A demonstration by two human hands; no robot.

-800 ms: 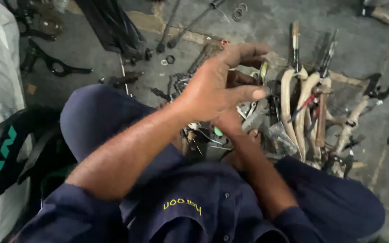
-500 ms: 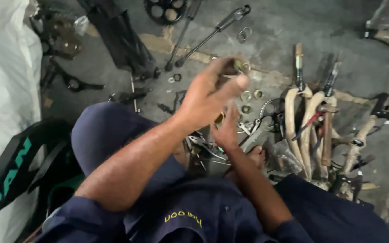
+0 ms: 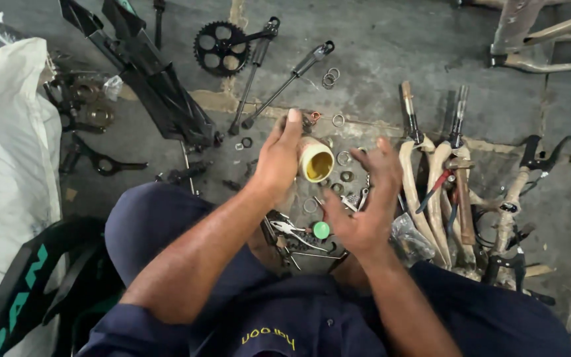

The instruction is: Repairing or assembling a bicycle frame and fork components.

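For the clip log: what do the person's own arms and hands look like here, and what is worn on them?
Both forearms are bare. The left hand and right hand wear no gloves, and no rings, watch or bands show. Dark navy short sleeves end above the elbows, on a buttoned work shirt with small yellow embroidered lettering on the chest.

Your left hand (image 3: 279,158) grips a small yellow tub (image 3: 316,162) of smooth, slightly glossy plastic; your right hand (image 3: 365,205) is bare beside it. Beneath you lies rough, matt grey concrete floor (image 3: 391,46), stained and cracked. The chainring (image 3: 218,48) is dull black metal, the washers (image 3: 330,77) bare shiny steel. The forks (image 3: 424,192) wear a worn, satin beige paint. The green cap (image 3: 322,230) looks glossy plastic, the white sack (image 3: 8,152) coarse woven cloth, your trousers (image 3: 147,225) matt navy fabric.
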